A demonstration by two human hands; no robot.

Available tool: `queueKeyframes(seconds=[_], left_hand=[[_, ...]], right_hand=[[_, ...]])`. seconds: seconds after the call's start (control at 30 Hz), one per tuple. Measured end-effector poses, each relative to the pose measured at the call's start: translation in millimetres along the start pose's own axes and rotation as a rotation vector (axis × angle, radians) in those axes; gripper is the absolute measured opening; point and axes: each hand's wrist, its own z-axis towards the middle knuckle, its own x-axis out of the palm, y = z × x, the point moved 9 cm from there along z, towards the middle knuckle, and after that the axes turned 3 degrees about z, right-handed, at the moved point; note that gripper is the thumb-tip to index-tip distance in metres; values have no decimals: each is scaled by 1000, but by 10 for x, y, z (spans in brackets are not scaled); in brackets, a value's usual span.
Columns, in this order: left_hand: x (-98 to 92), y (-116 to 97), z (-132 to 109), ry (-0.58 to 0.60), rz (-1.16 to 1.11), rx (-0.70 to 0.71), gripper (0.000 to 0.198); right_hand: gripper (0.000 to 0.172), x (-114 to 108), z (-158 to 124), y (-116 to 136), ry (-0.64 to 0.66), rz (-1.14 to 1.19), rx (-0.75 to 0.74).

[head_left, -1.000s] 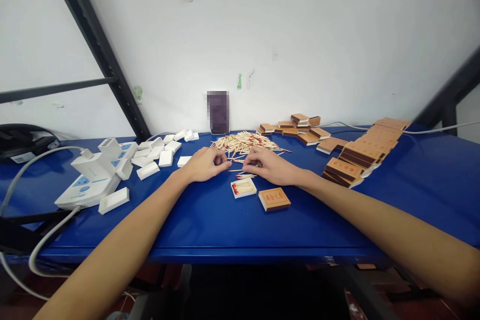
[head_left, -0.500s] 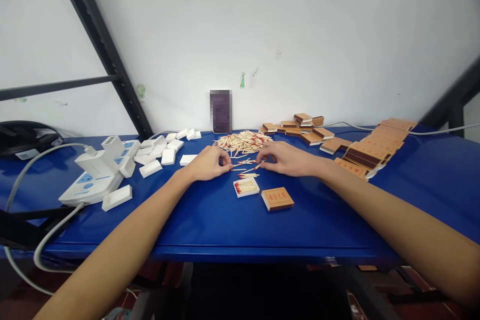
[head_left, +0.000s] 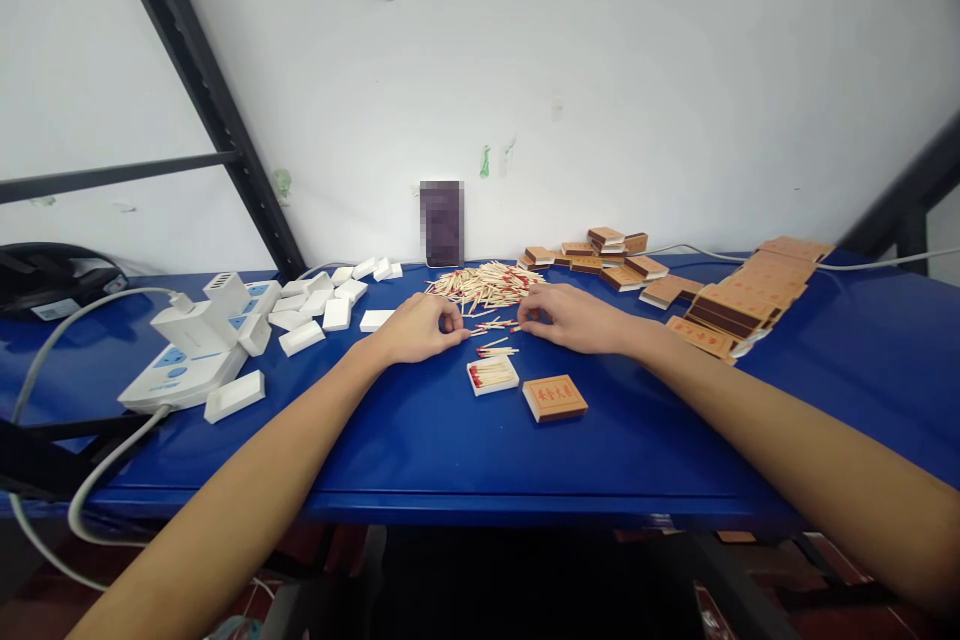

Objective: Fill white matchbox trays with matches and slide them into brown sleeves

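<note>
Landmark: match pile (head_left: 484, 282), red-tipped sticks heaped on blue table (head_left: 450, 450), far side, close to wall.
L hand (head_left: 418, 328): just near-left of pile, palm down, fingers curled, thumb + forefinger tips drawn together at table top. Whether a match sits in the pinch is too small to see, cannot tell.
R hand (head_left: 574, 318): just near-right of pile, palm down, fingers bent, tips at table top. Grip: cannot tell.
Stray matches (head_left: 496, 325): a few singles at near edge of pile, lying between the two hands' fingertips.
Small bundle (head_left: 496, 351): several matches side by side, flat on table, nearer than the strays.
Open tray (head_left: 492, 375): white, part-filled w/ matches, red heads at its left end. Near side of pile, just past the bundle. Neither hand touches it.
Sleeve (head_left: 555, 397): brown, red print, lying flat, near-right of pile, just beside tray.
Empty trays (head_left: 322, 305): white, scattered left of pile.
Power strip (head_left: 191, 350): white/blue w/ cable, far left of pile.
Box heap (head_left: 600, 255): brown, right of pile, by wall.
Flat sleeve stack (head_left: 739, 305): far right of pile.
</note>
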Motion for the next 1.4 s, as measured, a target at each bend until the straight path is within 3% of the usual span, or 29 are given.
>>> queueKeyframes(seconds=[0.2, 0.33, 0.5, 0.67, 0.87, 0.93, 1.0, 1.07, 1.13, 1.27, 1.4], left_hand=[[-30, 20, -4, -66, 63, 1, 30], [-92, -173, -38, -108, -5, 97, 36], [-20, -394, -89, -9, -140, 192, 33], [110, -460, -119, 133, -230, 209, 26], [121, -542, -141, 202, -299, 215, 26], [90, -506, -119, 176, -321, 192, 29], [2, -387, -76, 65, -302, 145, 31], [-103, -218, -45, -84, -189, 82, 28], [-131, -81, -30, -149, -27, 37, 24], [-46, 78, -5, -101, 87, -16, 25], [-19, 85, 0, -61, 102, 16, 23]], right_hand=[[18, -20, 37, 102, -150, 90, 22], [17, -30, 24, 248, -110, 227, -39], [17, -10, 3, 264, -46, 242, -66], [16, -41, 11, 118, -104, 126, -14], [15, 14, 19, -1, -86, 60, 10], [16, 30, 21, -6, -77, 62, 12], [16, 31, 21, -2, -80, 61, 13], [16, 30, 19, -3, -81, 61, 20], [17, 36, 19, -9, -73, 60, 32], [17, 42, 22, -1, -61, 60, 44], [15, 17, 23, 17, -73, 54, 62]])
